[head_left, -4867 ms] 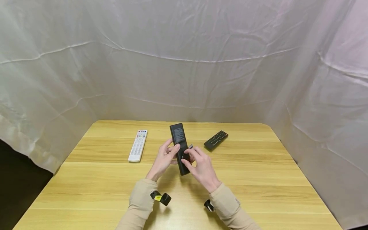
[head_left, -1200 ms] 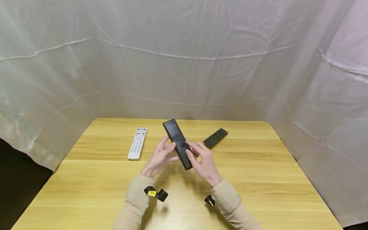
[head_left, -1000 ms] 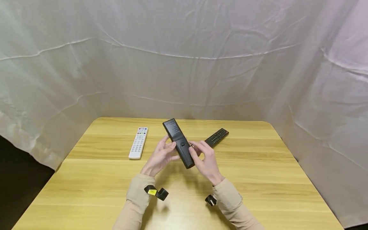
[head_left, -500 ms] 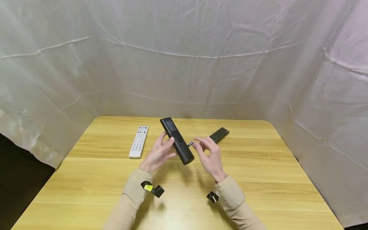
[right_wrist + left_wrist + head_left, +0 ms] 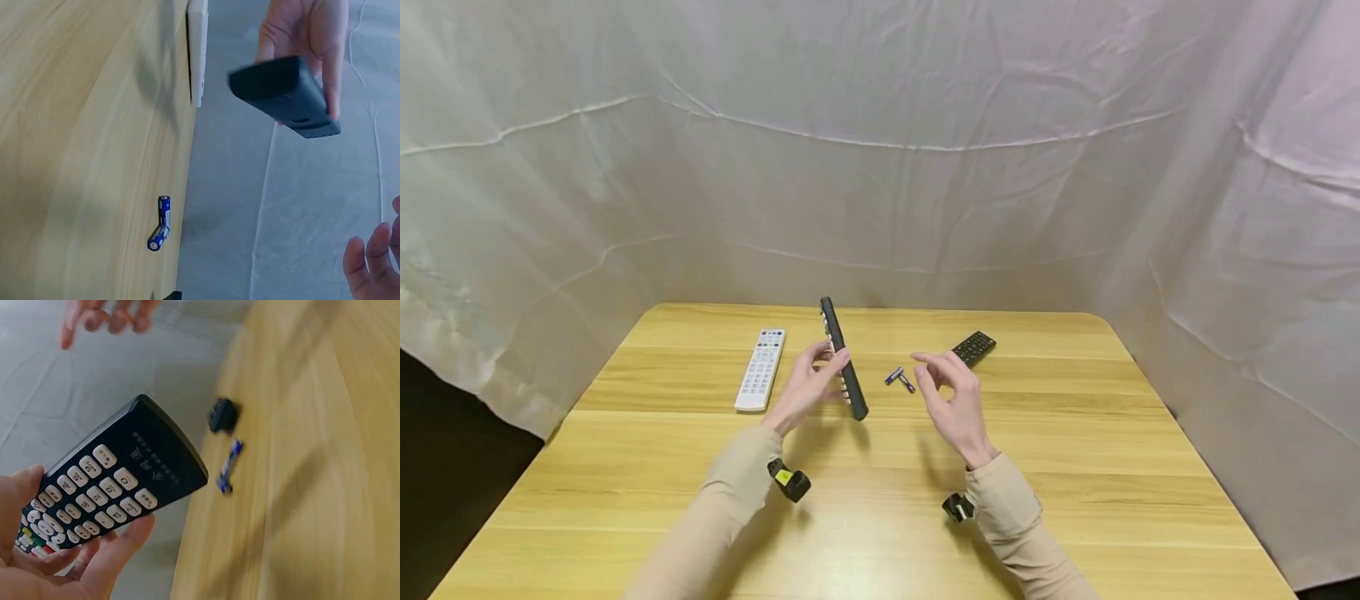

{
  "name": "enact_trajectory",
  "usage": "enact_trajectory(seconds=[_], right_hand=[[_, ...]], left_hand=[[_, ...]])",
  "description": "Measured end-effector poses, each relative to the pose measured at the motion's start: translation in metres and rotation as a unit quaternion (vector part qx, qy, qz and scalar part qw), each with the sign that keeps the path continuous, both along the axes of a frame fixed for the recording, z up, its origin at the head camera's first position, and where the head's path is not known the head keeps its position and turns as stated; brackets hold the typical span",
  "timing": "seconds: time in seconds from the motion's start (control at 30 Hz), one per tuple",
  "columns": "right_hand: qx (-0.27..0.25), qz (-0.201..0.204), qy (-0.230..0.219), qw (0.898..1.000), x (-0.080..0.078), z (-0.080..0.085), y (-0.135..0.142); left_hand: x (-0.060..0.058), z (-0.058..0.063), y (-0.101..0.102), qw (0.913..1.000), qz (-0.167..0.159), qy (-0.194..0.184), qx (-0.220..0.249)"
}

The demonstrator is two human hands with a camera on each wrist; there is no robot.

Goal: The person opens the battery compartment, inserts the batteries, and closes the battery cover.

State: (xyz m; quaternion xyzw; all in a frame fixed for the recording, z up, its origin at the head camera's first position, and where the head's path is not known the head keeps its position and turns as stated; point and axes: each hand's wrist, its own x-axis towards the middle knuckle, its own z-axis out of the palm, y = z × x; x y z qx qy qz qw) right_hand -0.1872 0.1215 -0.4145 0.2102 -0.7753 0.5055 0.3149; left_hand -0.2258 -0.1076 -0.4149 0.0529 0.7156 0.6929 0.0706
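On the wooden table, a white remote was seen lying face up to the left of the left hand, and a smaller dark remote was partly hidden behind the right hand. Two batteries were left lying at an angle, end to end, between the hands. The black remote was held above the wood, gripped between the left thumb and fingers and tilted nearly edge-on to the head camera. Nothing was held by the right hand, its thumb and forefinger parted.

Half a second earlier, the back of the black remote had been shown, and a battery had been seen at the right fingertips; the white remote had not been shifted.

The table's far edge was backed closely by a pale curtain. The batteries were well separated from the white remote, and a broad stretch of wood was seen nearer the wearer.
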Motion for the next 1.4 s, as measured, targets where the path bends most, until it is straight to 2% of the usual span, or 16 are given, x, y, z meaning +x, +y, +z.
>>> enact_trajectory(seconds=[0.1,0.17,0.27,0.37,0.6,0.77,1.07,1.2,1.3,1.4], right_hand=[[-0.005,-0.001,-0.004,1.000,-0.001,-0.001,0.001],[-0.005,-0.002,-0.005,1.000,-0.001,0.000,0.002],[-0.005,0.001,-0.010,1.000,0.000,0.002,0.003],[-0.002,0.003,-0.015,1.000,0.000,0.002,0.004],[0.001,-0.001,-0.019,1.000,-0.001,0.001,0.006],[-0.001,-0.003,-0.018,1.000,-0.001,0.000,0.008],[-0.009,-0.007,-0.030,0.999,-0.002,0.000,0.011],[-0.011,-0.017,-0.026,0.999,-0.003,0.001,0.014],[-0.010,-0.025,-0.027,0.999,-0.002,0.004,0.015],[-0.007,-0.026,-0.030,0.999,0.005,0.015,0.013]], left_hand=[[-0.004,0.002,-0.004,0.9964,0.024,0.027,-0.077],[-0.007,0.005,-0.007,0.9889,0.042,0.036,-0.138],[-0.013,0.007,-0.012,0.9688,0.071,0.045,-0.233],[-0.021,0.006,-0.016,0.9477,0.089,0.051,-0.302],[-0.043,0.004,-0.019,0.9001,0.108,0.070,-0.416],[-0.056,0.002,-0.019,0.8747,0.117,0.075,-0.464],[-0.071,-0.009,-0.022,0.8249,0.125,0.049,-0.549],[-0.073,-0.019,-0.023,0.8142,0.124,0.046,-0.565],[-0.073,-0.026,-0.024,0.8130,0.127,0.041,-0.567],[-0.073,-0.030,-0.025,0.8125,0.126,0.036,-0.568]])
